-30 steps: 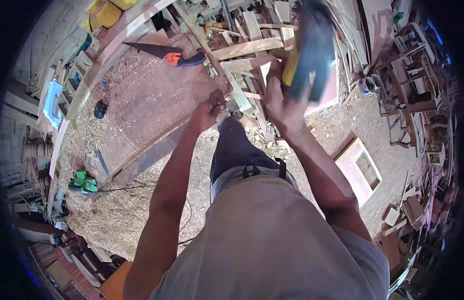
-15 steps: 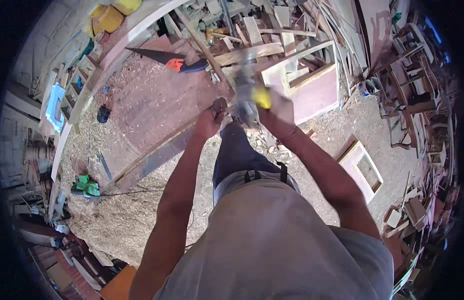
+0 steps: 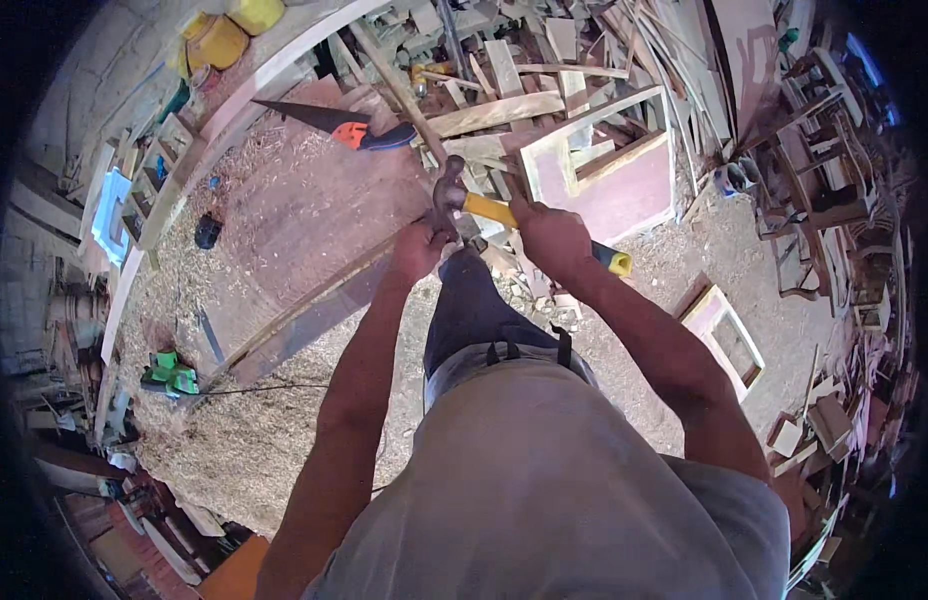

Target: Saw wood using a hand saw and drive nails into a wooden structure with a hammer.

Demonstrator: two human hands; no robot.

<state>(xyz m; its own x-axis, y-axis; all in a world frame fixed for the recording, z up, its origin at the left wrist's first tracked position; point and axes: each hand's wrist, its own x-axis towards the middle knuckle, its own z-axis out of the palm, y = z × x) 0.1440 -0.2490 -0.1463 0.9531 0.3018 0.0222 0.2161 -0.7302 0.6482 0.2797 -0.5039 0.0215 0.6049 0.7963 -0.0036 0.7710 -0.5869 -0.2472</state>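
My right hand [image 3: 554, 240] is wrapped round the handle of a claw hammer [image 3: 492, 209], which is yellow and black with a dark metal head. The hammer lies roughly level, its head over the near right corner of the wooden work table [image 3: 314, 190]. Close under that head is my left hand [image 3: 421, 250], its fingers pinched together. What they hold is hidden by the hammer head and too small to name. Farther back on the table rests a handsaw [image 3: 359, 132] with an orange and blue handle.
Wood shavings and a black round object [image 3: 209, 230] lie on the table's left. A green power tool [image 3: 170, 374] sits at its near left end. Offcuts [image 3: 504, 70] pile up beyond. A wooden frame panel [image 3: 614, 185] stands right of them, a smaller frame [image 3: 724, 340] nearer me.
The hammer, blurred and swung up half a second ago, now shows sharply with its head down by my left hand. My left hand has barely moved.
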